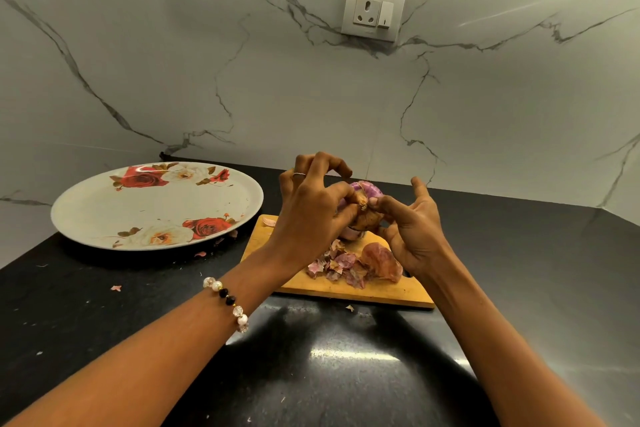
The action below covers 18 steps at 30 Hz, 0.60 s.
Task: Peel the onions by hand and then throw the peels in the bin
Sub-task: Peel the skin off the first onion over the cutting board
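Two hands pinching round purple onion, papery peels, wooden board

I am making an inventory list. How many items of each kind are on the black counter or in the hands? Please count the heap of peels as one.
Onion, gripped by left hand and right hand: 1
Floral plate: 1
Wooden cutting board: 1
Peel heap: 1
Total: 4

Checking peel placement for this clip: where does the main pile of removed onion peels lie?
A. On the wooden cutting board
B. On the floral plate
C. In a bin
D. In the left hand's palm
A: the pile of onion peels lies on the wooden cutting board, below the hands; the floral plate holds no pile and no bin is in view.
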Available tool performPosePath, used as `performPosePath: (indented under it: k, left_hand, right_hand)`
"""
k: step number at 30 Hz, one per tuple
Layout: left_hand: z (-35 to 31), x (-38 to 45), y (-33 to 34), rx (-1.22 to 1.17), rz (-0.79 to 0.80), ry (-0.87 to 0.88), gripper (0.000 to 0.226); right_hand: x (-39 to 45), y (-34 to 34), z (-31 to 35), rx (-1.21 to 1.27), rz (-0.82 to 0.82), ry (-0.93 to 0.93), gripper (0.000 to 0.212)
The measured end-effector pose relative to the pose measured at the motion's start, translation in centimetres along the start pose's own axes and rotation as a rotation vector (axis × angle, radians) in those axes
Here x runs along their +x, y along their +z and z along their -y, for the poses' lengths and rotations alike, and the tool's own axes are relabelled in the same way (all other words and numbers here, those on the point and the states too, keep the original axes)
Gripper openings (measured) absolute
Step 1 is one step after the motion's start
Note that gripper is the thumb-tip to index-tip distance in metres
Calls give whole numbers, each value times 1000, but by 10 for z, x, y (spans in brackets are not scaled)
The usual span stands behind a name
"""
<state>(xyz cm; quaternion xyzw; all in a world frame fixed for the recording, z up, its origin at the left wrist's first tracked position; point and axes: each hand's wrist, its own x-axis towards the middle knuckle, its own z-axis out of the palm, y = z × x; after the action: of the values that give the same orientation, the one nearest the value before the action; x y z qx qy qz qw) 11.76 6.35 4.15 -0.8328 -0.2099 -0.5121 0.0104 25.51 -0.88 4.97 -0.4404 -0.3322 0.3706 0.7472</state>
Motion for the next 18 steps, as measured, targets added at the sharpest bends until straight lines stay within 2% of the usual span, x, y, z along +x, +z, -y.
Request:
performPosePath:
  k: [12,18]
  left_hand:
    - [6,0,6,94,148,62,18]
    - [7,1,3,59,166,115,15]
  right_hand:
    - [1,-1,-1,-75,-40,24,101]
    - [3,-4,0,25,-35,45,102]
